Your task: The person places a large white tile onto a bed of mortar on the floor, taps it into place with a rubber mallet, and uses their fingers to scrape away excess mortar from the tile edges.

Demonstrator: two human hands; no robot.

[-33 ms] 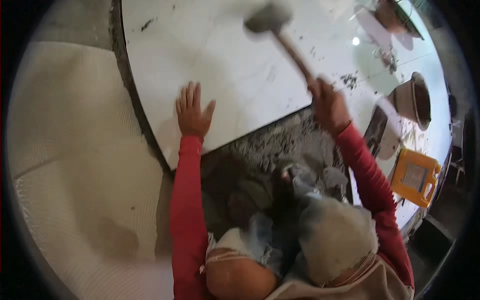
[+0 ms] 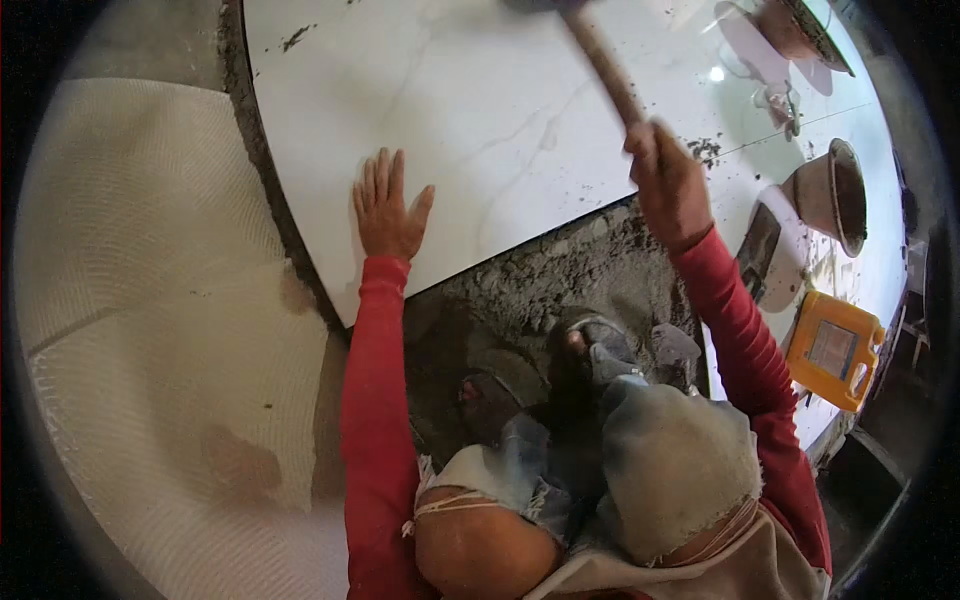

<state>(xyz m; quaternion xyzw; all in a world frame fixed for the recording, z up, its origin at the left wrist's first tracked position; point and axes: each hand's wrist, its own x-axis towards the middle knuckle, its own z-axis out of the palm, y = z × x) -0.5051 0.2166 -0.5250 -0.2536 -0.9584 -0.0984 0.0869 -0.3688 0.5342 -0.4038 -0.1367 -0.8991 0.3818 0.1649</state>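
Observation:
My left hand (image 2: pixel 390 212) lies flat with fingers spread on a large white marbled tile (image 2: pixel 470 130), near its front left corner. In my right hand (image 2: pixel 672 190) is the wooden handle of a mallet (image 2: pixel 607 68), held above the tile. The mallet's dark head is mostly cut off by the top edge of the view. Rough grey mortar (image 2: pixel 570 265) spreads from the tile's front edge to my feet. A dark gap (image 2: pixel 285 225) runs along the tile's left side.
Cream ridged tiles (image 2: pixel 150 200) cover the left. At right stand a bucket (image 2: pixel 828 195), a yellow jerrycan (image 2: pixel 830 345) and, farther back, another container (image 2: pixel 790 30). A dark flat tool (image 2: pixel 760 245) lies by the bucket. Mortar crumbs (image 2: pixel 703 152) dot the tiles.
The mallet has moved up and slightly right, its head now nearly out of view. My left hand stays flat on the tile, appearing slightly higher in view.

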